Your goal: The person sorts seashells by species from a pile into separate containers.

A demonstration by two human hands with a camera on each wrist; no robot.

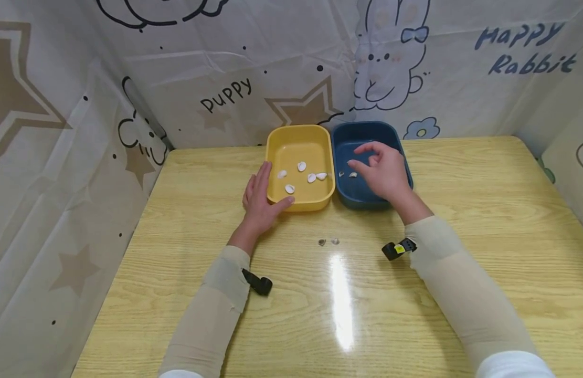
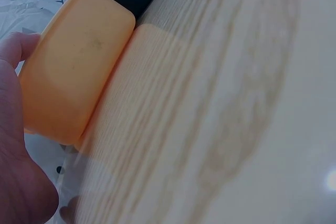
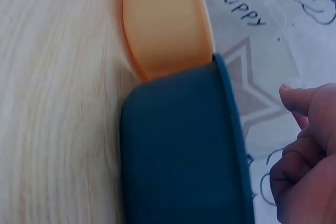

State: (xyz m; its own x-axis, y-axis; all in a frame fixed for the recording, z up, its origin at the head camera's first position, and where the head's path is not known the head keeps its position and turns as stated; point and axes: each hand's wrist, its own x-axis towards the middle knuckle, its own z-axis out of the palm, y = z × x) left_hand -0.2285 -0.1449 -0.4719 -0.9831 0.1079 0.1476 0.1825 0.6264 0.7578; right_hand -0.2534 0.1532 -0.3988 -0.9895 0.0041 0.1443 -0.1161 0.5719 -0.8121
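My left hand [image 1: 261, 200] rests against the left side of a yellow bin [image 1: 300, 206], its thumb on the front rim and its fingers fairly straight. Several white shells [image 1: 301, 166] lie inside that bin. Over the blue bin [image 1: 367, 202] hovers my right hand [image 1: 383, 170], thumb and index finger apart, the other fingers curled, and nothing visible between them. Two small shell-like pieces [image 1: 353, 175] lie in the blue bin, left of the thumb. On the table before the bins are a small brownish piece [image 1: 321, 242] and a whitish one [image 1: 335, 241].
Both bins stand side by side, touching, at the back of the wood-grain table [image 1: 291, 315]. Behind them hangs a printed cloth [image 1: 215, 58], with more cloth at the left and right. A glare streak [image 1: 342, 304] crosses the table's middle.
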